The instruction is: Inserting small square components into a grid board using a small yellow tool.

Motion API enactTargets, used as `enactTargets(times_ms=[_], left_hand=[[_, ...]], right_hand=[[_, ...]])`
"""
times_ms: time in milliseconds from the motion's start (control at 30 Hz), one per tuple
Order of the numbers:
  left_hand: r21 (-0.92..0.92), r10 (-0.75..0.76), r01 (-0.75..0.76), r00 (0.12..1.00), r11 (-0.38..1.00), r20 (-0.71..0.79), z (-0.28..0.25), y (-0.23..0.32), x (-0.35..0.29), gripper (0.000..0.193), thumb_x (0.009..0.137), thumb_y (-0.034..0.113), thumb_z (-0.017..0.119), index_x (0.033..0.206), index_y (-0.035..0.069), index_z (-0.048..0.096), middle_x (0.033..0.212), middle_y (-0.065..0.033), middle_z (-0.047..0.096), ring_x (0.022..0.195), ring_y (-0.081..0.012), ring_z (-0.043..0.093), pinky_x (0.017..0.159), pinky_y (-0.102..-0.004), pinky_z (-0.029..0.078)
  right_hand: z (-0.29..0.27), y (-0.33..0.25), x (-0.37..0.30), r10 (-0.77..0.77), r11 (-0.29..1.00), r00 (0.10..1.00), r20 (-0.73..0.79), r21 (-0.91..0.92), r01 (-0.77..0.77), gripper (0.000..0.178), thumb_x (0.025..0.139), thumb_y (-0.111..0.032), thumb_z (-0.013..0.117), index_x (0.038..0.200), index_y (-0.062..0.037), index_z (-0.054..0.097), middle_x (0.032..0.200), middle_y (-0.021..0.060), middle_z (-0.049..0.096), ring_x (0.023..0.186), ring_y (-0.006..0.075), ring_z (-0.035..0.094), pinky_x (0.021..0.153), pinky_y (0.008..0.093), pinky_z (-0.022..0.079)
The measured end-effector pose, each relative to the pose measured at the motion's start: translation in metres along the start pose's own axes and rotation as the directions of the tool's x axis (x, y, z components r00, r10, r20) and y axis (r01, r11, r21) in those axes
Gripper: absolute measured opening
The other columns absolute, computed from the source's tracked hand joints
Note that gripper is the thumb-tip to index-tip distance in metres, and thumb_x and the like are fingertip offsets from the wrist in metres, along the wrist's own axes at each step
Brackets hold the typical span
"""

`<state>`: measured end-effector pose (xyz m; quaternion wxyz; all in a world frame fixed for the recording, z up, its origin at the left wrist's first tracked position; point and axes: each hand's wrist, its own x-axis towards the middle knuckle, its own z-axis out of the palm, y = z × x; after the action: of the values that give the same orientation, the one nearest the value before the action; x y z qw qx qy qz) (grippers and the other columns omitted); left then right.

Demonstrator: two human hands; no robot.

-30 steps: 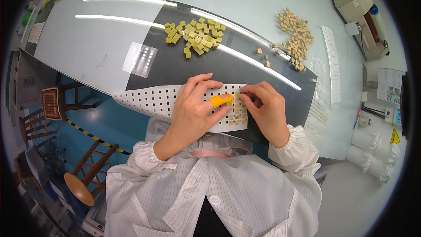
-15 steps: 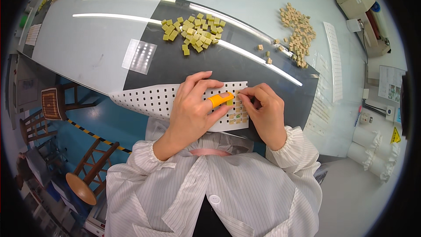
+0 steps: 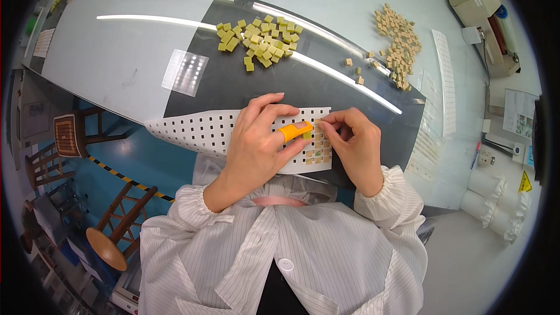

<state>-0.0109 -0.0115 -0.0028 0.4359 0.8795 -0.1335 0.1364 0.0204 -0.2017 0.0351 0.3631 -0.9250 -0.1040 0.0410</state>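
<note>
A white sheet with rows of square holes lies at the table's near edge, its left part curving. My left hand rests over its middle, an orange finger cover on one finger. Between that fingertip and the thumb sits a small yellow-green block; the other fingers are spread. My right hand is pinched closed at the sheet's right side, thumb and index finger meeting over the holes. What they grip is too small to make out. Several small tan pieces sit in holes near the right edge.
Beyond the sheet, a pile of yellow-green blocks lies on a black mat. Small tan blocks are heaped at the far right. A clear plastic sheet lies left, another perforated white strip right. Wooden stools stand on the floor.
My right hand has shifted very slightly to the right, with its fingertips still pinched over the sheet. The left hand stays almost in place.
</note>
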Motion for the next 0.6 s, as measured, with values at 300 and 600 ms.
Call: enactTargets(times_ms=[300,600], left_hand=[[-0.018,0.011,-0.012,1.000,1.000,-0.014,0.001,-0.002,0.001,0.021,0.069,0.015,0.083,0.087,0.007,0.077,0.104,-0.0051,0.067,0.115,-0.0304,0.057,0.091,-0.0422,0.048],[-0.041,-0.008,0.008,1.000,0.999,0.002,-0.001,-0.001,0.003,0.023,0.067,0.014,0.084,0.088,0.008,0.078,0.105,-0.0040,0.067,0.116,-0.0296,0.056,0.091,-0.0420,0.048]], right_hand=[[-0.012,0.000,0.010,0.105,0.969,0.982,0.155,0.206,-0.136,0.011,0.086,-0.007,0.075,0.086,0.0012,0.068,0.071,-0.0020,0.063,0.059,0.0034,0.052,0.054,0.0185,0.043],[-0.023,-0.007,0.023,0.236,0.560,0.692,0.682,0.487,-0.670,0.017,0.094,-0.016,0.068,0.091,0.0008,0.064,0.074,0.0044,0.067,0.058,0.0079,0.062,0.052,0.0203,0.051]])
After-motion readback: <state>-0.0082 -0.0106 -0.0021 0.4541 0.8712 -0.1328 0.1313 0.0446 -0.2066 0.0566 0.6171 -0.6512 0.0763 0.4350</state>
